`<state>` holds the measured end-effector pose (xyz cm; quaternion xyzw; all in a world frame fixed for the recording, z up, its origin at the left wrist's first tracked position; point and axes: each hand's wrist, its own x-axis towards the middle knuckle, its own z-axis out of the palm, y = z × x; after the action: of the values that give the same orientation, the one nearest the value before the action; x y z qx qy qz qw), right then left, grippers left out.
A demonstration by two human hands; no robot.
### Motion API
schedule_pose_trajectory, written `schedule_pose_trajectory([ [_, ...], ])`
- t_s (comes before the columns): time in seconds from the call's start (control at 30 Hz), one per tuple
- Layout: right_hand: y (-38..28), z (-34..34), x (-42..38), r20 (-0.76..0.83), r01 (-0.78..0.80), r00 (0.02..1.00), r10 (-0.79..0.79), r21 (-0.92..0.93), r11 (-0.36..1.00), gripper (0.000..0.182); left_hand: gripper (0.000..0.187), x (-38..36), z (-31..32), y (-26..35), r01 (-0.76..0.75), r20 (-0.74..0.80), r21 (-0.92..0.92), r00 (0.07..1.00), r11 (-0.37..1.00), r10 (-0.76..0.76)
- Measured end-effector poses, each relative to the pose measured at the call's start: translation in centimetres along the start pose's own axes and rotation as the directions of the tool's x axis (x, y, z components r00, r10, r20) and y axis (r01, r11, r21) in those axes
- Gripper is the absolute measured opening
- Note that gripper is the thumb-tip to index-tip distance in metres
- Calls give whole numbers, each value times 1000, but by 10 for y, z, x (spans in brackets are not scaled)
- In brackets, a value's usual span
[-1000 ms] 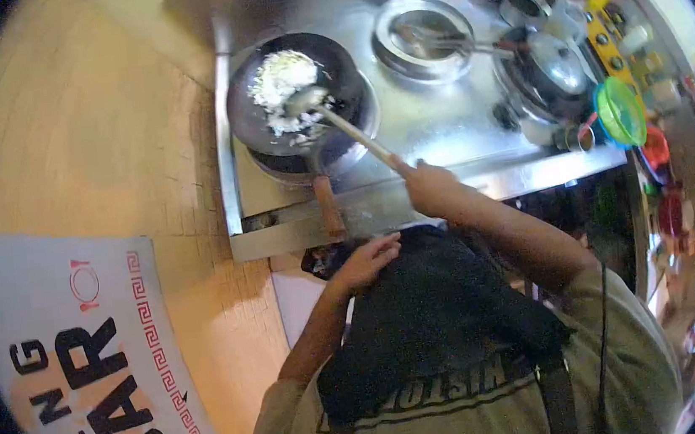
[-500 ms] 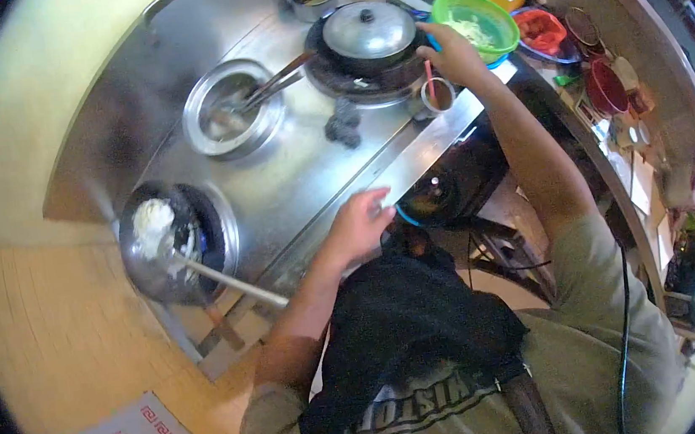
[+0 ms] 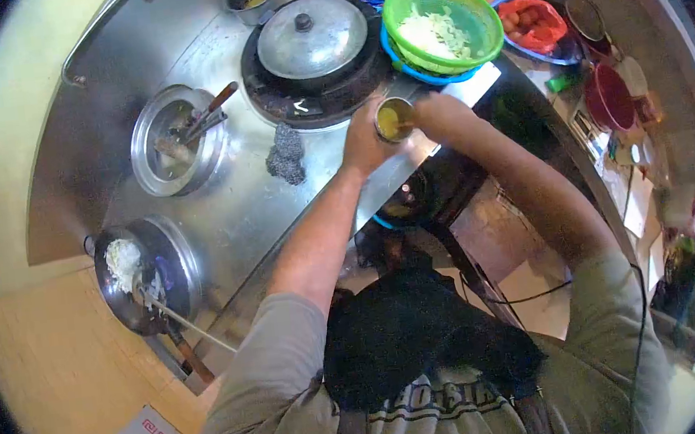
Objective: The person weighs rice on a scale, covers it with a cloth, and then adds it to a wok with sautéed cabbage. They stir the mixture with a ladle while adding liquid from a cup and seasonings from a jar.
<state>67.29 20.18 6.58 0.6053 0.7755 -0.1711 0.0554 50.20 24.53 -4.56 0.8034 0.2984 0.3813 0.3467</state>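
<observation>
My left hand (image 3: 365,143) is wrapped round a small metal cup (image 3: 381,120) above the counter's front edge. Yellow liquid, resembling beaten egg, shows inside it. At the cup's right rim is my right hand (image 3: 439,118), slightly blurred, its fingers closed together. Whatever those fingers grip is mostly hidden, though a reddish-brown bit reaches into the cup. Just behind the hands stands a green colander (image 3: 475,21) with pale shredded food, resting in a blue basin (image 3: 460,76). A lidded pan (image 3: 312,38) sits on the burner behind my left hand.
At left, a wok (image 3: 163,279) holds white food and a long-handled ladle (image 3: 198,330). A metal pot (image 3: 142,158) with utensils and a dark scouring pad (image 3: 285,156) are on the steel counter. A red bag (image 3: 543,27) of round items lies at right.
My left hand has gone from empty beside the counter edge to holding the metal cup. My right hand has come down from beside the lidded pan to the cup. The view has shifted.
</observation>
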Motion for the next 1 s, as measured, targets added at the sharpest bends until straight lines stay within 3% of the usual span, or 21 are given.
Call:
schedule_pose_trajectory([
  [0.03, -5, 2, -7, 49, 23, 999, -23, -1, 1000, 12, 85, 0, -5, 4, -37, -26, -4, 999, 999, 37],
  [0.07, -6, 1, -11, -22, 0, 1000, 0, 6, 1000, 13, 82, -3, -19, 10, -63, -65, 16, 996, 998, 63],
  [0.1, -11, -2, -12, -86, 0, 996, 2, 21, 1000, 15, 78, -4, -40, 25, 35, -14, 56, 999, 998, -34],
  [0.17, -43, -29, -11, -105, 192, 978, -179, 123, 974, 19, 81, -16, -84, 41, -53, -104, 109, 993, 993, 64],
  [0.23, -89, -53, -1, -89, 279, 960, -265, 228, 933, 19, 84, -45, -133, 54, -50, -203, 181, 975, 982, 87],
  [0.27, -112, -54, 13, -431, 532, 802, -414, 199, 823, 18, 85, -59, -162, 61, 16, -237, 249, 971, 968, 45],
  [0.3, -139, -55, 27, -366, 449, 862, -352, 227, 864, 17, 86, -75, -191, 69, 75, -267, 301, 964, 951, 8],
  [0.37, -191, -54, 49, -179, 554, 832, -525, 327, 766, 20, 86, -107, -236, 78, 198, -363, 348, 930, 916, -63],
  [0.4, -231, -69, 53, -186, 569, 820, -541, 371, 734, 20, 86, -125, -265, 84, 248, -399, 394, 913, 885, -78],
  [0.47, -283, -47, 88, -333, 653, 745, -577, 187, 734, 17, 81, -161, -322, 90, 320, -466, 492, 882, 810, -65],
  [0.5, -317, -44, 97, -245, 663, 749, -616, 253, 705, 19, 78, -182, -348, 90, 351, -495, 536, 867, 768, -51],
  [0.53, -345, -32, 116, -183, 729, 683, -707, 237, 642, 18, 77, -202, -375, 92, 388, -493, 583, 868, 714, -70],
  [0.57, -379, -33, 124, -201, 737, 676, -709, 201, 645, 17, 75, -218, -404, 93, 414, -483, 630, 871, 657, -86],
  [0.67, -473, -28, 154, -381, 772, 612, -693, 100, 627, 16, 75, -267, -475, 75, 430, -477, 676, 874, 598, -90],
  [0.83, -579, -8, 207, -329, 781, 553, -765, -115, 614, 23, 76, -323, -558, 38, 412, -376, 791, 910, 452, -172],
  [0.9, -603, 3, 218, -286, 771, 564, -775, -154, 618, 25, 75, -332, -577, 24, 383, -343, 832, 924, 402, -171],
  [0.93, -610, 5, 222, -256, 769, 574, -778, -160, 619, 25, 80, -337, -587, 15, 414, -326, 823, 905, 388, -273],
  [1.0, -623, 8, 233, -161, 763, 594, -788, -198, 616, 26, 80, -341, -600, 1, 384, -312, 825, 921, 414, -233],
])
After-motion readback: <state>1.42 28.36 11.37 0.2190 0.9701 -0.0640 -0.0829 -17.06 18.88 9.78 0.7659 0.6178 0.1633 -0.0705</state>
